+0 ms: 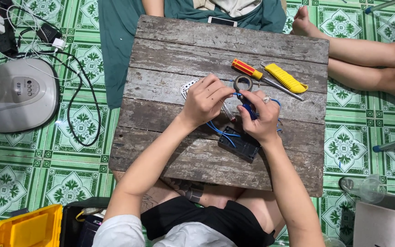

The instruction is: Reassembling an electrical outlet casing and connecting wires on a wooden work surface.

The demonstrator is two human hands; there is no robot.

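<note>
Head view looks straight down, and both hands meet over the middle of the wooden board (170, 151). Left hand (204, 99) has its fingers curled in, pinching the end of a blue wire (215, 129) just below a roll of dark tape (242, 83). Right hand (259, 120) is closed on a small blue-handled tool (248, 109), right up against the left fingertips; what the tool's tip is doing is hidden between the fingers. Blue wire loops down from the hands to a black box (239, 143) lying under the right wrist, mostly covered by it. A white perforated plate (188, 87) peeks out behind the left hand, half hidden. Just beyond the tape lie a red-and-yellow screwdriver (252, 72) and a yellow utility knife (285, 78), side by side. Off the board, a grey fan base (19, 96) sits left on the green patterned floor tiles (343, 151) with black cables (76, 110) trailing from it. A yellow box (26, 228) is cut off at the bottom left. Another person's bare legs (371, 64) stretch in from the right.
</note>
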